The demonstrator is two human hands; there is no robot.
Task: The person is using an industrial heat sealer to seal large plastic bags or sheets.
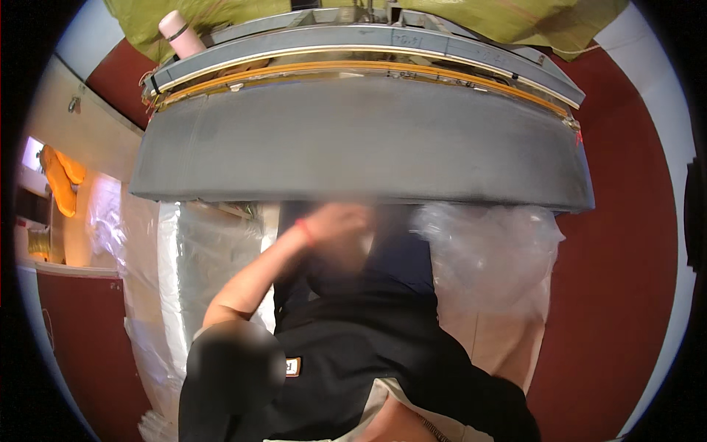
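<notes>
My left hand (342, 223), smeared by motion, is over my lap in front of the near edge of a long grey cloth-covered panel (353, 144). A red band (305, 230) circles its wrist. Blur hides the fingers, so I cannot tell whether they hold anything. A pale smear shows just beside them, too unclear to name. My right hand is out of view; only the dark sleeve (501, 398) on that side shows.
Behind the panel runs a grey metal frame (309, 43) with orange strips (309, 68). A pink cylinder (181, 34) leans at its left end. Clear plastic sheeting (490, 254) lies right of my legs, more (199, 250) left. Orange footwear (59, 180) shows at far left.
</notes>
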